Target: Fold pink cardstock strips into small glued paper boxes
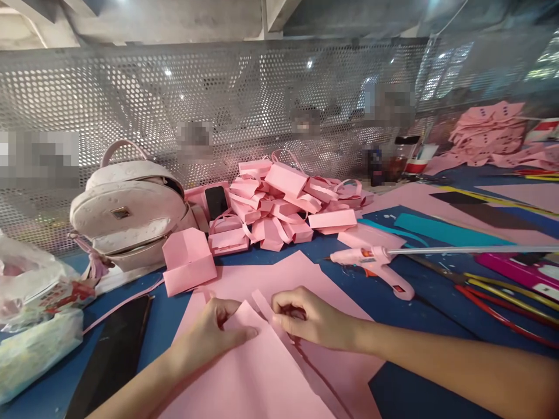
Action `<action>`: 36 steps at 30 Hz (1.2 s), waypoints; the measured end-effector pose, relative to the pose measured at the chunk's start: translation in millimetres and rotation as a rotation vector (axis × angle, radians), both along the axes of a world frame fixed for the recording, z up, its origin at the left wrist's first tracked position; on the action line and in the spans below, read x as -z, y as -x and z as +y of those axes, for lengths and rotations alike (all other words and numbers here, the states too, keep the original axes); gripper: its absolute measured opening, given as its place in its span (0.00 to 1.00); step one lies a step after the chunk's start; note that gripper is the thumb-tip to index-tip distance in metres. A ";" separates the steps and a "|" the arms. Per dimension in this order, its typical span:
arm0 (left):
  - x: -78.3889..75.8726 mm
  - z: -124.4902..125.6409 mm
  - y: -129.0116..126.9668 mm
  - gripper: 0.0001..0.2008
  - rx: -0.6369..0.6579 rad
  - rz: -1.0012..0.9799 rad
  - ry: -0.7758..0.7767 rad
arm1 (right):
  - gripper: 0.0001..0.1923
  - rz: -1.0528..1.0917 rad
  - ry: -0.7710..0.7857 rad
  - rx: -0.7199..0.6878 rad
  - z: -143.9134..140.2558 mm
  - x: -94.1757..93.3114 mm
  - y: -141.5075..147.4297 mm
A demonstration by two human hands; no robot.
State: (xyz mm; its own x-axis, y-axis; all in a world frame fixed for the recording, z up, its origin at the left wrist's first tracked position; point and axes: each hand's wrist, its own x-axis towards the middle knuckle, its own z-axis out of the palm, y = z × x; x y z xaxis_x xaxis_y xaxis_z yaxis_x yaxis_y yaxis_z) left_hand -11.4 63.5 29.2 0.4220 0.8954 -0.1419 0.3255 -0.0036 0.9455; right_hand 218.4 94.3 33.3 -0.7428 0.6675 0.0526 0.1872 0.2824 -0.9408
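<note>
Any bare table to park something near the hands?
Bare blue tabletop lies between the pink glue gun and the right hand, plus a strip beside the black phone. It is crowded by the pile of folded pink paper boxes and the white backpack.

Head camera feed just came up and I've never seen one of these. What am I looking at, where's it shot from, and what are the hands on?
No machine here: a person works with bare hands, and the one camera sits on their head, looking forward and down. The left hand presses a pink paper sheet flat on the blue table. The right hand pinches a narrow pink strip at the sheet's edge. Behind lie a single pink paper box, a pile of pink paper boxes, a pale backpack and a pink glue gun. A dark phone lies at the left.
</note>
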 end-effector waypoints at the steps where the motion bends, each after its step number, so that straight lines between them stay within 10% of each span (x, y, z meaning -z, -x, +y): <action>1: 0.3 -1.7 0.3 0.14 -0.004 -0.006 -0.008 | 0.12 0.001 0.003 -0.001 0.2 0.4 0.1; 36: 7.1 -2.5 6.3 0.15 -0.043 -0.120 0.028 | 0.20 -0.069 0.104 -0.140 14.3 -1.9 -7.2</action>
State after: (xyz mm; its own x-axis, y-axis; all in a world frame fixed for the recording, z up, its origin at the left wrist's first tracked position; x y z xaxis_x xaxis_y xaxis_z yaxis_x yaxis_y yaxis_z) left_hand -17.7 61.0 22.1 0.3989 0.9093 -0.1182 0.2096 0.0350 0.9772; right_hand 225.6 108.6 35.2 -0.8282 0.5565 -0.0658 0.2180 0.2117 -0.9527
